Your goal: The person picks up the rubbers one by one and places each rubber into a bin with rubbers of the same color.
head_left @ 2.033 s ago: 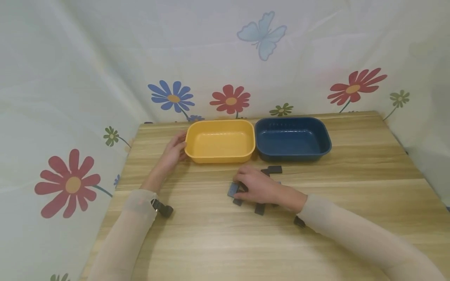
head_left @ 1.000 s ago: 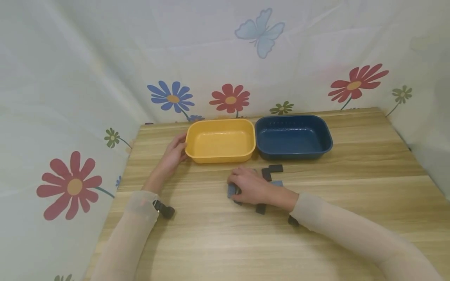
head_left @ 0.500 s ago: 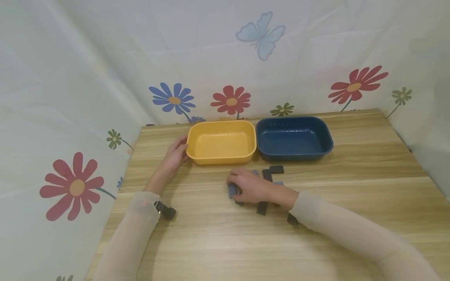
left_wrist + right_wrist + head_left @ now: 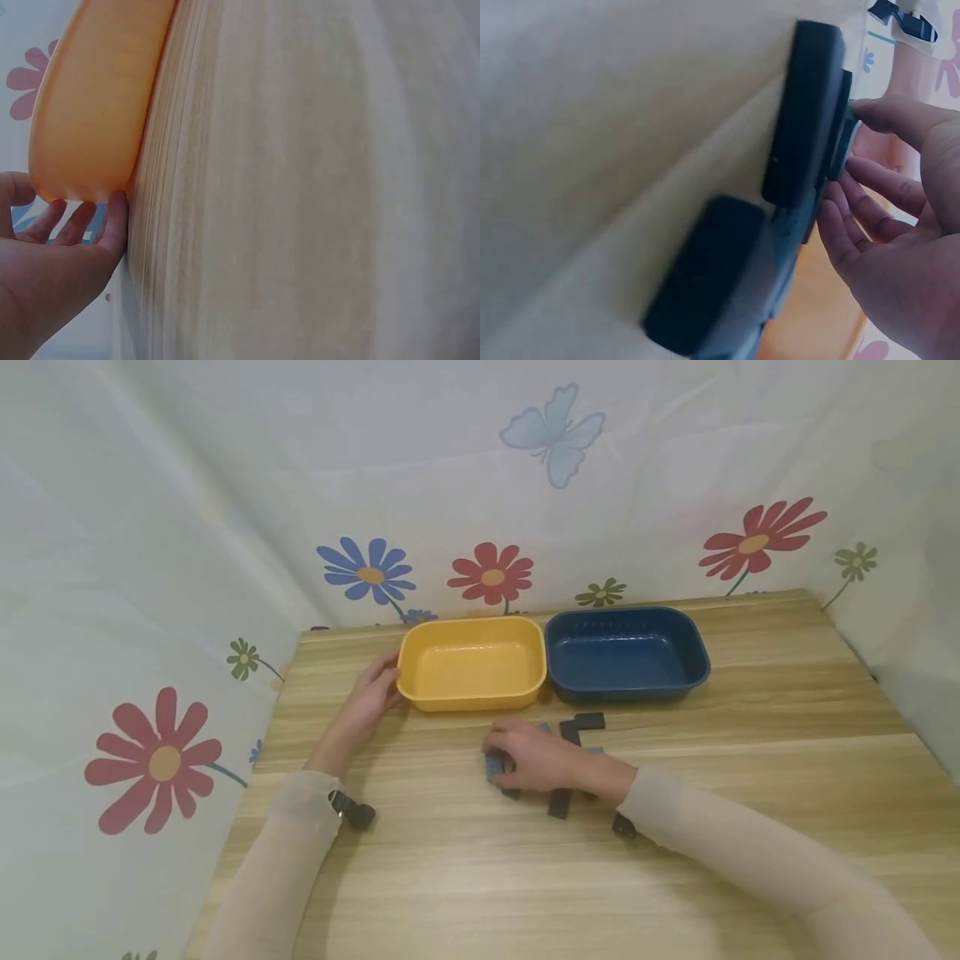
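Nudged slightly toward nine o'clock, the right hand (image 4: 536,756) pinches a blue domino-like tile (image 4: 493,766) off the yellow tub (image 4: 472,702)'s six-o'clock side, where dragging low could scatter black tiles (image 4: 559,803), while the left hand (image 4: 372,690)'s loose fingers touch the tub.

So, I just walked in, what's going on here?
A person is handling small flat pieces at a wooden table. Their right hand pinches a blue-grey piece; whether it is off the table is hard to tell. More pieces, such as this dark one, lie loosely around that hand. The left hand touches the outer end of a yellow tub, which stands beside a dark blue tub at the back.
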A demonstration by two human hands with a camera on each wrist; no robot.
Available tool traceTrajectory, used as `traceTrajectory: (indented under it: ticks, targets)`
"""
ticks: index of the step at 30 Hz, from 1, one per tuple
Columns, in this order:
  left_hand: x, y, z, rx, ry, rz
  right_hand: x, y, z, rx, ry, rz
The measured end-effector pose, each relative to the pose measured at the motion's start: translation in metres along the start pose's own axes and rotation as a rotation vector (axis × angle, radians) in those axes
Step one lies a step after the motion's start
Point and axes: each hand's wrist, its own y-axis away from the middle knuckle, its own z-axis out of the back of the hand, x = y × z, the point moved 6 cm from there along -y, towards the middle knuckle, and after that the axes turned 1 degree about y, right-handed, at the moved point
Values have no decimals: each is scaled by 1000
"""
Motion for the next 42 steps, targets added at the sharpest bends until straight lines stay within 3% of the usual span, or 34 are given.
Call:
traceTrajectory:
  ticks: [11, 17, 23, 32, 38, 42]
  targets:
    - [21, -16, 10, -24, 39, -6, 14, -12, 43, -103, -46, 125]
    - [24, -17, 11, -32, 21, -26, 8, -27, 66, -177, -107, 88]
    - [22, -15, 11, -43, 20, -40, -6, -56, 81, -249, -165, 16]
    - [23, -16, 12, -36, 6, -26, -26, -103, 78, -272, -188, -144]
    - [21, -12, 11, -42, 12, -14, -31, -137, 71, -289, -172, -131]
    - [19, -10, 11, -39, 8, -11, -36, -156, 66, -270, -131, -173]
